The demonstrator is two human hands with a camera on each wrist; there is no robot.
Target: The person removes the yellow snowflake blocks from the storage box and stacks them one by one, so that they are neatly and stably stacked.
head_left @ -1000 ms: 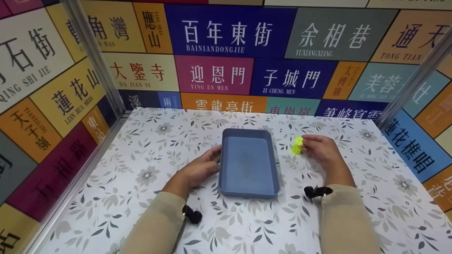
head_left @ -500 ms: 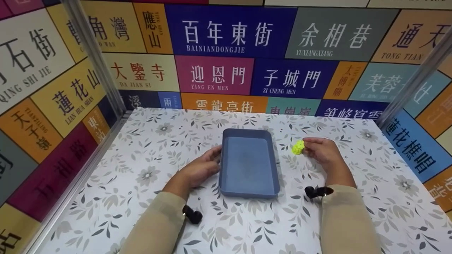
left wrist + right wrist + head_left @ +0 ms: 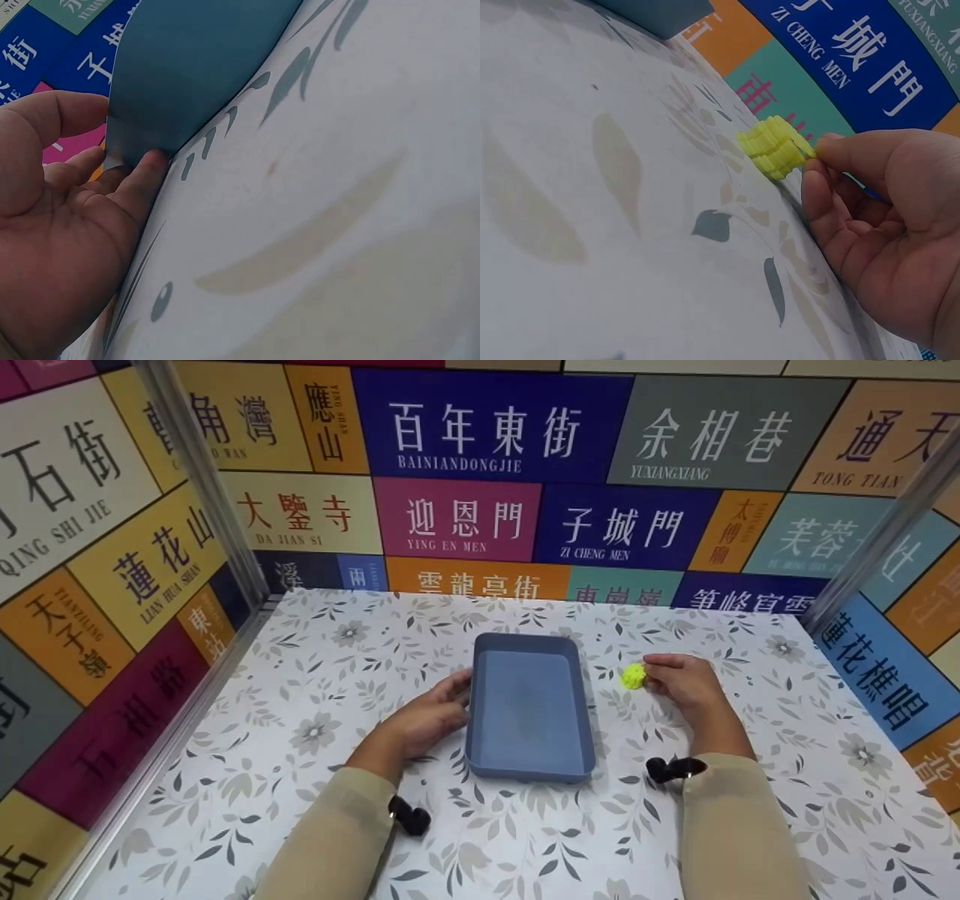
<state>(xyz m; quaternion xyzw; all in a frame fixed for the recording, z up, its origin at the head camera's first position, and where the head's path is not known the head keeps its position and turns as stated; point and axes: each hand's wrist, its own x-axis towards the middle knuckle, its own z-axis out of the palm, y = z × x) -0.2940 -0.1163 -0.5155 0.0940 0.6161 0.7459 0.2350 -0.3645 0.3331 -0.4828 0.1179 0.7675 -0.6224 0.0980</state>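
Observation:
A blue-grey rectangular tray with low walls stands on the table. Along its left side the left hand rests with relaxed fingers; the left wrist view has fingertips touching the outer wall. To the right of the tray, the right hand pinches a small neon-yellow ridged piece between thumb and index finger. Seen from the right wrist, this scalloped piece has several ridges and sits close over the tabletop; its exact kind I cannot tell.
White cloth with a grey leaf and flower print covers the table. Panels with coloured street-name blocks rise at the back and both sides, joined by metal posts. Each sleeve carries a black wrist camera.
The yellow piece has turned in the right fingers: from two stacked round lobes to one compact round shape, a little lower. The left hand and tray stay in place.

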